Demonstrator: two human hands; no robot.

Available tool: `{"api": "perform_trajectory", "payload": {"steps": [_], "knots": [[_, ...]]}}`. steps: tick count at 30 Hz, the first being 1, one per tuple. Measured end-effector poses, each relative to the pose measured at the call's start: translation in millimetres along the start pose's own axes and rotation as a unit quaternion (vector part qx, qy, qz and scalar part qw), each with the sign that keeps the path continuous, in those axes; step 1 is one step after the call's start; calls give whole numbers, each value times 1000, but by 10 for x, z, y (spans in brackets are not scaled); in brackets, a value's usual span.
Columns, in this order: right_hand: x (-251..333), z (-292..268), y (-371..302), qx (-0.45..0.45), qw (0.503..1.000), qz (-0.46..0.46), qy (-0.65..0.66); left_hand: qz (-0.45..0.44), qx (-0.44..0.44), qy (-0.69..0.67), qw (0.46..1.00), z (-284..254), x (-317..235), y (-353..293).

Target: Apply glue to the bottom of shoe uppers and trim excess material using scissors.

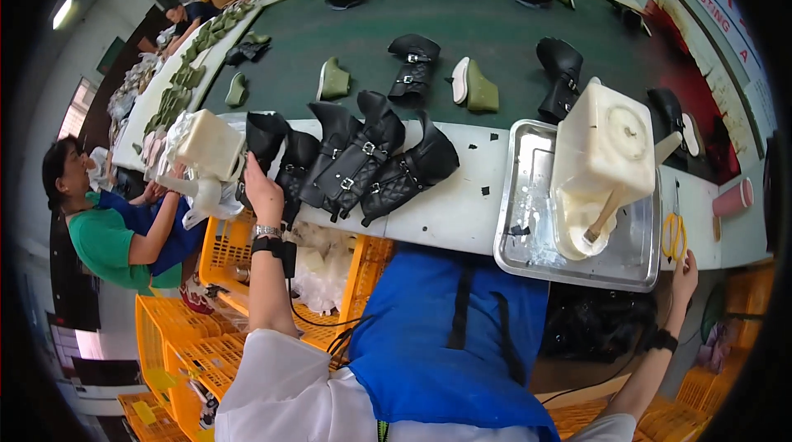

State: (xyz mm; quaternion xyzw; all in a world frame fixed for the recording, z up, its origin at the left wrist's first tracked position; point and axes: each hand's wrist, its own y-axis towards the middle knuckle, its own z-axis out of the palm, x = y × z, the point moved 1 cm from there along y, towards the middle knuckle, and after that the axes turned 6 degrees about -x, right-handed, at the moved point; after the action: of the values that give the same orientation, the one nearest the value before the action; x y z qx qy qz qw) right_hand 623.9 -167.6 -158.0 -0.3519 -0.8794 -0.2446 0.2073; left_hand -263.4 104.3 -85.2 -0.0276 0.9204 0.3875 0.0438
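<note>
My left hand (pixel 264 194) is raised at the left end of the white worktop, its fingers stretched upward beside a black boot upper (pixel 266 138). From this angle I cannot tell whether it touches the boot. Several black buckled boot uppers (pixel 351 170) lie bunched to its right. My right hand (pixel 684 278) is at the worktop's near edge, fingers extended, just below yellow-handled scissors (pixel 674 236); nothing shows in it. Left of it, a metal tray (pixel 528 264) holds a cream glue container (pixel 606 141) with a wooden-handled brush (pixel 605 217) in its spout.
A dark green conveyor (pixel 371 42) carries boots and green wedge soles (pixel 333 79) beyond the worktop (pixel 462 227). Another cream container (pixel 210 143) stands at left, near a person in green (pixel 107 240). Yellow crates (pixel 216 256) sit below; a pink cup (pixel 733 197) is far right.
</note>
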Motion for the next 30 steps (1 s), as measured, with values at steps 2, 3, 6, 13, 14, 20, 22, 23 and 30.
{"api": "perform_trajectory", "payload": {"steps": [2, 3, 6, 13, 14, 20, 22, 23, 30], "knots": [[-76, -244, -440, -24, 999, 42, 4, 22, 16, -2, 1000, 108, 6, -37], [-90, -343, -678, -9, 996, 89, 18, 14, 33, -19, 999, 126, 10, 8], [-479, -469, -1433, -51, 992, 108, 45, 48, 31, -58, 997, 404, 181, 204], [-275, 92, -2384, -29, 974, 213, 78, 66, 108, 34, 991, 602, 1176, 556], [-407, 236, -2495, -12, 957, 277, 84, 96, 111, 34, 989, 706, 1234, 584], [-373, 773, -3031, 276, 906, 314, -69, 48, 190, 90, 976, 674, 681, 673], [-338, 885, -3080, 324, 885, 318, -103, -22, 258, 106, 960, 492, 446, 691], [-294, 950, -3044, 339, 873, 323, -138, -33, 234, 115, 965, 383, 491, 755], [-1514, 1739, -3888, 180, 950, 179, -180, 72, 169, -68, 981, -226, -1093, 926]]}}
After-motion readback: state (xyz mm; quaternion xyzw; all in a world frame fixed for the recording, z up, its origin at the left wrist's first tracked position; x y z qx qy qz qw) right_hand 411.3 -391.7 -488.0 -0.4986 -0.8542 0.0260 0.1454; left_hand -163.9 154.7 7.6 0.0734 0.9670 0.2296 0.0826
